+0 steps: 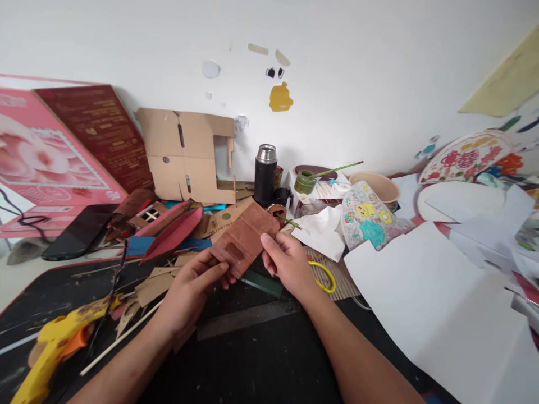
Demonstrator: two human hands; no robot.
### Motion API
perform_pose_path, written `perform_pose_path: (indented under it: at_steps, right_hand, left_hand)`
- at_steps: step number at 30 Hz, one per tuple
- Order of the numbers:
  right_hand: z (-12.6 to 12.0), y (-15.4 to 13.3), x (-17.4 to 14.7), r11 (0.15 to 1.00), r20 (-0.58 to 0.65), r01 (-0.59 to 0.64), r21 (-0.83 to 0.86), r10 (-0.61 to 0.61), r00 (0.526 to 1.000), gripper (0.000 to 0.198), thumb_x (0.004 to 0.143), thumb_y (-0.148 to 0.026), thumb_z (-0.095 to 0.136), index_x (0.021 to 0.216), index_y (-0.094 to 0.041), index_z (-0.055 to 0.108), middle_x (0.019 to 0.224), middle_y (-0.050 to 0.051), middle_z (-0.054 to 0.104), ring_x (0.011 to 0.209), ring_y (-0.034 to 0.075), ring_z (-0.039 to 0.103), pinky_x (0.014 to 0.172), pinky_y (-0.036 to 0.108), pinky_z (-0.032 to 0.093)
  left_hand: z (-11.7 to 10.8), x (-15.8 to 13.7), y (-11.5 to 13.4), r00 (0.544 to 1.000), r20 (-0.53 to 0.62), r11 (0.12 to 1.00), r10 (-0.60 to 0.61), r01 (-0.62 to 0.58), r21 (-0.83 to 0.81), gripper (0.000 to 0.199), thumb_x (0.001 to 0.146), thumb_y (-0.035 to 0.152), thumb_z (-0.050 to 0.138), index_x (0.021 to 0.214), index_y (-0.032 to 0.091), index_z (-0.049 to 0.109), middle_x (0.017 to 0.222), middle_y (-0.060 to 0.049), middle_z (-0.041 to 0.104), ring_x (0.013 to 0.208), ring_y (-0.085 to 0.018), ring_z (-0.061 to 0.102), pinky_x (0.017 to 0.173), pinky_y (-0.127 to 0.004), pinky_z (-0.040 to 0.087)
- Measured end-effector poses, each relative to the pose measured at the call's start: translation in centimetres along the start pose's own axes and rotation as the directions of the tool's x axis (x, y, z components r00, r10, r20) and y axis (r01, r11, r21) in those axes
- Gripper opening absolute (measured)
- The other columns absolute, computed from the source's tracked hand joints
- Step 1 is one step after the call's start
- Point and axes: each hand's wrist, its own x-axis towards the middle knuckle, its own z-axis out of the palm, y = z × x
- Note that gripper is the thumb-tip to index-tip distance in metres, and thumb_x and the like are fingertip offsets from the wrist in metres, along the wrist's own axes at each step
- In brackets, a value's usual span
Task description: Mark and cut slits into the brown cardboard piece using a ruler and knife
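Both my hands hold a reddish-brown painted cardboard piece (pixel 248 233) up over the black work mat. It has crease lines and a small rectangular cut-out near its lower left end. My left hand (pixel 197 283) grips that lower left end, thumb on top and fingers beneath. At the upper right corner my right hand (pixel 286 261) pinches the edge with thumb and fingers. Just behind the piece stands a small container of brown paint (pixel 277 211), with a paintbrush (pixel 291 223) beside it. A dark green strip (pixel 261 284) lies beneath my hands.
A yellow glue gun (pixel 63 339) and cardboard scraps (pixel 155 285) lie at left. Yellow-handled scissors (pixel 327 278) rest right of my hand. A black thermos (pixel 265 179), a jar of green paint (pixel 305 183) and a cardboard sheet (pixel 191 163) stand behind. White paper (pixel 442 297) covers the right side.
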Motion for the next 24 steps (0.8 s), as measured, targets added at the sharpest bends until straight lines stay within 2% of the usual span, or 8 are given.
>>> perform_pose_path:
  at_steps: [4,7,11,14,16,19,21,24]
  right_hand:
    - [-0.4,0.0,0.2,0.999,-0.032,-0.020,0.050,0.021,0.999,0.057,0.090,-0.077,0.063,0.074,-0.024,0.053,0.053,-0.005,0.053,0.041,0.009,0.042,0.039,0.023,0.025]
    - [-0.7,0.1,0.3,0.995,-0.094,-0.036,0.092,0.044,0.995,0.056,0.089,-0.078,0.064,0.076,-0.024,0.060,0.053,-0.005,0.050,0.042,0.011,0.042,0.039,0.024,0.028]
    - [-0.8,0.1,0.4,0.992,-0.130,-0.049,0.115,0.064,0.989,0.048,0.083,-0.071,0.077,0.081,-0.023,0.071,0.073,0.000,0.065,0.063,0.016,0.058,0.052,0.025,0.045]
    - [-0.7,0.2,0.4,0.989,-0.135,-0.076,0.125,0.093,0.986,0.046,0.082,-0.068,0.079,0.080,-0.023,0.071,0.073,-0.001,0.065,0.061,0.015,0.056,0.049,0.024,0.042]
    - [-0.7,0.3,0.5,0.981,-0.160,-0.112,0.158,0.137,0.977,0.047,0.080,-0.070,0.079,0.081,-0.023,0.070,0.068,-0.002,0.061,0.052,0.013,0.050,0.041,0.023,0.034]
    - [-0.8,0.4,0.8,0.972,-0.203,-0.112,0.207,0.155,0.967,0.050,0.078,-0.071,0.079,0.078,-0.023,0.064,0.059,-0.005,0.051,0.045,0.011,0.040,0.036,0.022,0.026]
    - [-0.8,0.3,0.8,0.968,-0.209,-0.108,0.226,0.156,0.965,0.051,0.078,-0.072,0.079,0.079,-0.024,0.063,0.058,-0.006,0.048,0.044,0.011,0.041,0.035,0.023,0.026]
    - [-0.4,0.0,0.5,0.968,-0.165,-0.107,0.227,0.147,0.975,0.049,0.079,-0.071,0.078,0.082,-0.024,0.065,0.059,-0.005,0.051,0.044,0.012,0.045,0.035,0.023,0.027]
  left_hand:
    - [-0.5,0.3,0.7,0.999,-0.039,0.999,0.000,-0.002,-0.038,0.030,0.073,0.038,0.089,0.094,0.020,0.077,0.086,-0.003,0.076,0.071,-0.017,0.064,0.067,-0.027,0.051]
    - [-0.8,0.3,0.9,1.000,-0.022,0.999,0.002,-0.002,-0.039,0.031,0.074,0.035,0.086,0.101,0.022,0.078,0.092,-0.004,0.078,0.078,-0.020,0.066,0.073,-0.030,0.052]
    - [-0.9,0.4,1.1,1.000,-0.024,1.000,-0.014,0.014,-0.026,0.023,0.072,0.033,0.086,0.091,0.022,0.078,0.089,-0.003,0.077,0.074,-0.019,0.065,0.070,-0.028,0.050]
    - [-0.7,0.5,1.1,0.998,-0.061,0.996,-0.019,0.014,-0.084,0.031,0.074,0.039,0.085,0.098,0.021,0.077,0.093,-0.005,0.077,0.073,-0.019,0.065,0.066,-0.028,0.050]
    - [-0.7,0.5,0.9,1.000,-0.014,0.993,-0.014,0.013,-0.121,0.044,0.080,0.052,0.082,0.110,0.021,0.075,0.092,-0.006,0.076,0.070,-0.019,0.063,0.062,-0.029,0.050]
    - [-0.4,0.1,0.5,0.986,0.165,0.994,0.000,0.017,-0.106,0.059,0.083,0.067,0.076,0.116,0.019,0.072,0.094,-0.010,0.074,0.072,-0.020,0.063,0.061,-0.031,0.050]
    - [-0.1,-0.2,0.3,0.967,0.254,0.999,-0.008,0.018,-0.036,0.056,0.083,0.065,0.077,0.114,0.019,0.071,0.102,-0.012,0.074,0.078,-0.021,0.066,0.065,-0.031,0.051]
    - [0.4,-0.6,0.0,0.958,0.285,0.997,-0.038,0.017,0.076,0.046,0.084,0.057,0.080,0.110,0.020,0.072,0.103,-0.010,0.074,0.080,-0.021,0.067,0.067,-0.031,0.052]
